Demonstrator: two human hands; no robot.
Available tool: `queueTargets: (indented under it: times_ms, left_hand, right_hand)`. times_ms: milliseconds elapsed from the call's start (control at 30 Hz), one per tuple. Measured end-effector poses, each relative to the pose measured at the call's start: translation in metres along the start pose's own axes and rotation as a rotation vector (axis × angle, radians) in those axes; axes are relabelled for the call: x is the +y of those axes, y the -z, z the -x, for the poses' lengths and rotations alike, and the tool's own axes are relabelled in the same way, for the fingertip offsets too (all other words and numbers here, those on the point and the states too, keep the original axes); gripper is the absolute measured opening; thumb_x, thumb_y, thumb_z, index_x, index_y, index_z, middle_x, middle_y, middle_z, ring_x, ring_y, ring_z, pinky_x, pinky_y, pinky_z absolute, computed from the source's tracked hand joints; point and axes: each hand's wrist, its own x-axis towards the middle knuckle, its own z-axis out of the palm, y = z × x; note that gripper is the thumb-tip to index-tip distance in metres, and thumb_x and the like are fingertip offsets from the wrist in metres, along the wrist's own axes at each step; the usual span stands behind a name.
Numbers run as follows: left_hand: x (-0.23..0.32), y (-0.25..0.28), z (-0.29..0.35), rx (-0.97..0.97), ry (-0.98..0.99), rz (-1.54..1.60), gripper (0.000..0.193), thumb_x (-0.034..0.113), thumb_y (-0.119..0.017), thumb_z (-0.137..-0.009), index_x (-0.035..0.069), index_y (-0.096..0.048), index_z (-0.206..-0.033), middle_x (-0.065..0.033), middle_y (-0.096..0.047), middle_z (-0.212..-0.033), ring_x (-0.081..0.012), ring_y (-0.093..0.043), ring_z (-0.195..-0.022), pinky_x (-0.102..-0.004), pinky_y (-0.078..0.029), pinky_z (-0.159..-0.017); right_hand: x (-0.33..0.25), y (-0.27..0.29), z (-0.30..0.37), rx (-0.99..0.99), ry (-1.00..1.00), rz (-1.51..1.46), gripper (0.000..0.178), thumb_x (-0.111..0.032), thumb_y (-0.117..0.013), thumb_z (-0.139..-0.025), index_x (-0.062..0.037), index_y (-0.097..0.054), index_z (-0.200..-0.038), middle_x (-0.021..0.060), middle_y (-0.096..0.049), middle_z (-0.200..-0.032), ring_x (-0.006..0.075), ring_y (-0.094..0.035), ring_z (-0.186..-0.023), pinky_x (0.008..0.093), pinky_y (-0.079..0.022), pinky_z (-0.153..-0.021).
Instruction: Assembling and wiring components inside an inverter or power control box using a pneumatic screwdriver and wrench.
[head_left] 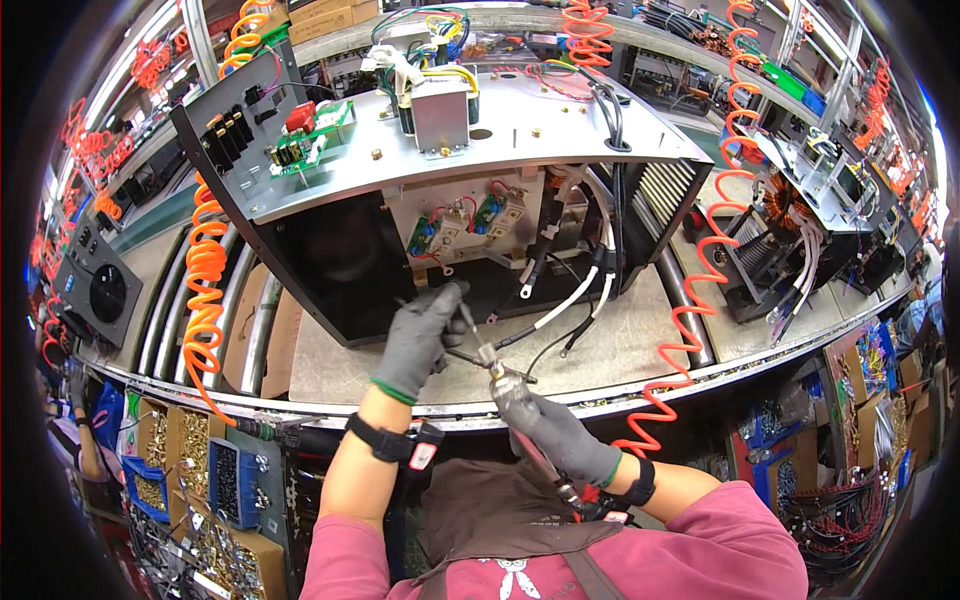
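Note:
An open metal case (340,250) stands in front of me, with a silver plate (370,135) across its top. A transformer (440,118) and a green circuit board (328,132) are mounted on that plate. Inside the case are two small modules with red wires. Thick black and white cables (552,316) with ring lugs hang out at its right. My right hand (565,435), grey-gloved, grips a pneumatic screwdriver (508,388) tilted up toward the case. My left hand (418,342), also gloved, is closed near the bit's tip; what its fingers pinch is too small to make out.
Orange coiled air hoses (205,275) hang on both sides. Conveyor rollers (258,345) lie to the left. A second part-built unit (800,230) stands at right, a grey box with a round fan (105,290) at far left. Bins of fasteners (235,485) sit below the bench edge.

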Motion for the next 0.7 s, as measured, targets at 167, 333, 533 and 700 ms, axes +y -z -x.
queueTargets:
  times_ms: [167,333,533,700]
  left_hand:
    - [-0.018,-0.019,-0.037,0.087,0.014,0.046,0.02,0.026,-0.063,-0.085,0.008,-0.061,-0.094,0.0002,-0.056,-0.063,-0.0091,-0.052,-0.048,-0.0229,-0.03,-0.034]
    - [-0.018,-0.024,-0.048,0.18,0.135,0.015,0.019,0.026,-0.066,-0.081,0.01,-0.058,-0.086,0.0024,-0.044,-0.052,-0.0093,-0.032,-0.033,-0.0253,-0.025,-0.032]
    - [-0.02,-0.026,-0.056,0.145,0.156,0.078,0.018,0.026,-0.065,-0.081,0.01,-0.06,-0.088,0.0026,-0.044,-0.051,-0.0094,-0.03,-0.033,-0.0265,-0.022,-0.033]
    - [-0.025,-0.025,-0.064,0.201,0.126,-0.056,0.024,0.026,-0.065,-0.081,0.006,-0.063,-0.094,-0.0031,-0.059,-0.072,-0.0133,-0.048,-0.048,-0.0282,-0.038,-0.043]
  right_hand:
    - [-0.02,0.001,-0.028,0.202,-0.145,-0.141,0.044,-0.049,-0.049,-0.09,-0.0053,-0.052,-0.093,0.0019,-0.052,-0.067,0.0099,-0.049,-0.055,0.0247,-0.041,-0.049]
    - [-0.022,0.009,-0.042,0.208,-0.202,-0.176,0.049,-0.053,-0.051,-0.088,-0.0037,-0.053,-0.092,0.0019,-0.053,-0.067,0.0086,-0.049,-0.055,0.0241,-0.04,-0.05]
    - [-0.016,0.014,-0.051,0.189,-0.127,-0.188,0.046,-0.054,-0.049,-0.088,-0.0088,-0.052,-0.086,0.0016,-0.052,-0.06,0.0097,-0.048,-0.044,0.0238,-0.039,-0.04]
    - [-0.018,0.017,-0.051,0.121,-0.277,-0.397,0.046,-0.053,-0.043,-0.091,-0.0087,-0.053,-0.097,0.001,-0.053,-0.063,0.0101,-0.051,-0.049,0.0222,-0.043,-0.045]
